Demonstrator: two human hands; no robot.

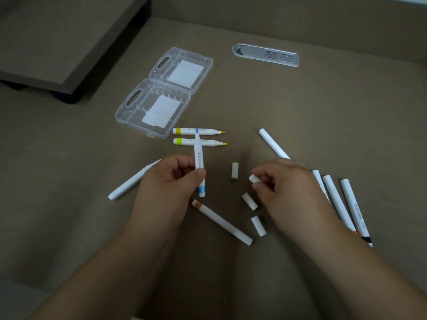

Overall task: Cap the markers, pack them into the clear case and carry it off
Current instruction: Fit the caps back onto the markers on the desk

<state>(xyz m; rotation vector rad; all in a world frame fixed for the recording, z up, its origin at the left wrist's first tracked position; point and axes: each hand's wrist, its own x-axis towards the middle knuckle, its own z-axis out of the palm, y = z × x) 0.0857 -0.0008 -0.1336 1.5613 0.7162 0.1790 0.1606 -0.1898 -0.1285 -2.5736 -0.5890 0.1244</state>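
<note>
My left hand (169, 181) holds an uncapped blue marker (199, 158) upright, tip pointing away. My right hand (284, 183) pinches a white cap (253, 179) between thumb and fingers, a short way right of the marker. The clear case (161, 93) lies open and empty at the back left. Two uncapped markers, yellow (198, 131) and lime (199, 142), lie beside the case. Three loose caps (235, 171) (249, 201) (258, 225) lie between my hands. A capped brown-banded marker (223, 222) lies below my left hand.
More capped white markers lie around: one at the left (131, 181), one behind my right hand (273, 143), several at the right (346, 204). A socket strip (265, 55) is set into the table at the back. A raised shelf (57, 38) stands far left.
</note>
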